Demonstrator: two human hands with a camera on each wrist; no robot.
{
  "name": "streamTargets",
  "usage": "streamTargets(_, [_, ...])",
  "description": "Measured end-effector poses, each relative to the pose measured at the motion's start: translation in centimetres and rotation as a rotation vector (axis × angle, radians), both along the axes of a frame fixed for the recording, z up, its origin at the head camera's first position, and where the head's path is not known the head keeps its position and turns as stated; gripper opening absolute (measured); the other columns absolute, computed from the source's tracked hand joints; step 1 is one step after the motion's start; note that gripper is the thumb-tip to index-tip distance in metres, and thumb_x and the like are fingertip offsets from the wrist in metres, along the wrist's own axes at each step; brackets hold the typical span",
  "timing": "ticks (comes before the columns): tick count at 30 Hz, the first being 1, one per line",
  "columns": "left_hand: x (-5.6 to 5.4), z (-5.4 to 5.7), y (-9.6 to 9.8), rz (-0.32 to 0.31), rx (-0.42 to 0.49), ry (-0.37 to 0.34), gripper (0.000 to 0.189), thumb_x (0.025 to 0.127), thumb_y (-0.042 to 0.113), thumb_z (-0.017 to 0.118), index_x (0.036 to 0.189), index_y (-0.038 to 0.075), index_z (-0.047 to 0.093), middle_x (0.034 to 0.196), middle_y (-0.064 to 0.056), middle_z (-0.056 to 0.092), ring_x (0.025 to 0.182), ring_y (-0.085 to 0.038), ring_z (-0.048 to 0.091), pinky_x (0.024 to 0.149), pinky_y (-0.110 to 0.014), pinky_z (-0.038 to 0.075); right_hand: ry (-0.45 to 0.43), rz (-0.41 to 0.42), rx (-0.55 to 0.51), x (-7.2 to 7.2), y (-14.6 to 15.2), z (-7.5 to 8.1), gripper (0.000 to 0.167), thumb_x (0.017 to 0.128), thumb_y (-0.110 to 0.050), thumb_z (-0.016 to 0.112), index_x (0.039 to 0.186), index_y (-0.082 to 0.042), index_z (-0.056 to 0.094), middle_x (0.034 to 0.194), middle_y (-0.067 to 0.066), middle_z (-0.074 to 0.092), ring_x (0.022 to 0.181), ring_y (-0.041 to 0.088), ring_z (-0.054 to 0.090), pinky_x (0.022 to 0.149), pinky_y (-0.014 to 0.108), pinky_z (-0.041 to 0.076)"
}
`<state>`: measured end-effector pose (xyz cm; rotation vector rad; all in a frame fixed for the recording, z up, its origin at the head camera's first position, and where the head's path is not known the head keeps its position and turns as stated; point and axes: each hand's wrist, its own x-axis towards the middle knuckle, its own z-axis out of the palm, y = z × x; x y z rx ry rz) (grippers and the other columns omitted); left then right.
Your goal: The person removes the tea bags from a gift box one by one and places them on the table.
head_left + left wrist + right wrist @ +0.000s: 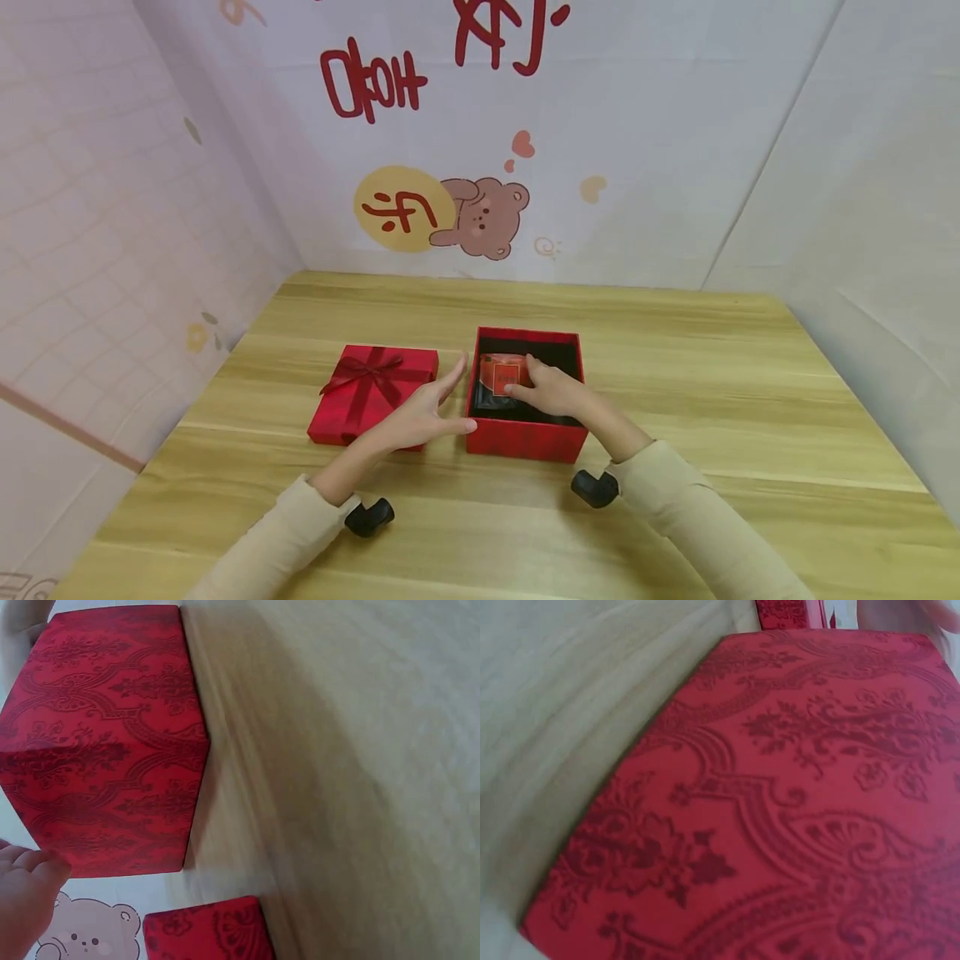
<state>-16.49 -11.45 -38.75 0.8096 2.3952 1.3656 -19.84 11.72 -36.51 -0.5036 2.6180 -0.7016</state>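
On the desk (675,358), a shiny packet (491,392) lay in a damask-patterned red box (521,440); the right hand (555,390) touched it, grip unclear. At the box's nine o'clock, the left hand (420,417) spread its fingers wide near the ribboned lid (358,400).

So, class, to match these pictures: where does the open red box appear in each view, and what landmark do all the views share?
Head: the open red box sits just right of and below the centre.
Left wrist: it takes up the upper left, two patterned sides showing.
Right wrist: it fills most of the picture, from the centre to the right and bottom.
Shared landmark: the wooden tabletop.
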Motion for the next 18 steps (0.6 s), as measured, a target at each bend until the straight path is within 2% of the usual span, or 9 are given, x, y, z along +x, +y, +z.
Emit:
streamTargets(6, [-0.1,-0.3,0.1,-0.035,-0.031,0.026,0.089,0.085,0.029,0.065,0.147,0.007,0.004,0.153,-0.007,0.005,0.137,-0.023,0.015,0.108,-0.044,0.024,-0.014,0.004,0.013,0.2,-0.4,-0.4,0.077,0.093,-0.034,0.051,0.139,0.014,0.013,0.143,0.030,0.023,0.130,0.037,0.031,0.104,0.047,0.030])
streamTargets(13, [-0.2,-0.8,0.3,-0.037,-0.024,0.005,0.089,0.085,0.032,0.064,0.147,0.011,0.004,0.153,-0.001,0.003,0.138,-0.023,0.012,0.107,-0.047,0.023,-0.016,0.012,0.006,0.4,-0.4,-0.8,0.078,0.093,-0.036,0.050,0.141,0.012,0.012,0.143,0.031,0.022,0.132,0.039,0.025,0.106,0.048,0.026])
streamTargets(18, [-0.3,-1.2,0.4,-0.039,-0.011,0.010,0.088,0.086,0.032,0.063,0.147,0.010,0.005,0.153,-0.004,0.003,0.138,-0.024,0.011,0.108,-0.047,0.022,-0.011,0.008,0.017,0.2,-0.4,-0.9,0.079,0.093,-0.038,0.049,0.140,0.013,0.011,0.143,0.032,0.020,0.131,0.041,0.025,0.105,0.049,0.026])
